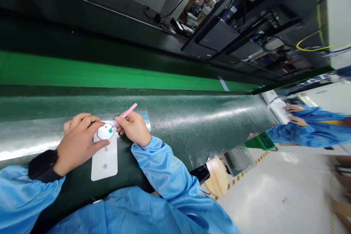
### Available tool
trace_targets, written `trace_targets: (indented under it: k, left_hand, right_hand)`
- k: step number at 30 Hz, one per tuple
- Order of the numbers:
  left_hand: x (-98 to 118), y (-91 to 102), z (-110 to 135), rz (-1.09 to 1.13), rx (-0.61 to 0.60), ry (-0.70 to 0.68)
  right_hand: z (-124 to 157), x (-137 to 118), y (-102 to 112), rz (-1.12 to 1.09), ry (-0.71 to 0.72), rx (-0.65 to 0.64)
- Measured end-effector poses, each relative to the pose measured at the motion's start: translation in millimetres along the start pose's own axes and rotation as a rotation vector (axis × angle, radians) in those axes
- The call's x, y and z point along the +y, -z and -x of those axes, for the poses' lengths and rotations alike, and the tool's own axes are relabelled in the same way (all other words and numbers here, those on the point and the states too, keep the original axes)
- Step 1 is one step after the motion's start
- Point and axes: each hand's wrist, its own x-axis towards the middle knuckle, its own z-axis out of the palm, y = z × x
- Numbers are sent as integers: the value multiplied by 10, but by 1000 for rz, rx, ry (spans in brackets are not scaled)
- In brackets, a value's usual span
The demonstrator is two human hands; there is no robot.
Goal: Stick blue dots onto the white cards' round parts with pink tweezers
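My left hand point(78, 142) is closed around a small white hexagonal part point(105, 131) that bears a blue round sticker point(110, 130). The part rests on the top end of a white flat plate point(105, 161) lying on the dark green bench mat point(192, 124). My right hand point(133, 127) pinches a thin pink stick point(128, 110) like a pen, its lower tip close to the blue sticker. A sheet of blue dot stickers point(146, 118) lies just behind my right hand. A black watch point(42, 165) sits on my left wrist.
A green conveyor belt point(82, 73) runs behind the bench. Dark machine housings and cables fill the far side. At the right, another person in a blue coat point(304, 131) works with both hands on a white object. A wooden stool point(218, 177) stands below the bench edge.
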Motion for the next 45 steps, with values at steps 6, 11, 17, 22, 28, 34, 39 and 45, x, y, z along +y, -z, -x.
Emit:
trace_targets:
  k: [6, 11, 17, 22, 28, 34, 39, 45]
  left_hand:
    - [-15, 7, 2, 13, 10, -5]
    - [-6, -6, -2, 11, 13, 3]
    - [-11, -8, 1, 8, 10, -10]
    - [-18, 5, -4, 14, 2, -1]
    - [-7, 3, -11, 32, 16, -3]
    - [-14, 2, -4, 20, 12, -5]
    - [-21, 2, 5, -2, 8, -7]
    - [-32, -16, 6, -6, 27, -14]
  right_hand:
    - [-10, 25, 11, -7, 18, -15]
    - [17, -28, 1, -34, 1, -14]
    - [5, -16, 6, -43, 2, -23]
    - [-18, 20, 11, -40, 11, -11]
    - [-26, 26, 13, -25, 8, -16]
    - [-7, 1, 8, -10, 8, -13]
    - [1, -4, -14, 23, 5, 11]
    - [-24, 67, -3, 53, 32, 11]
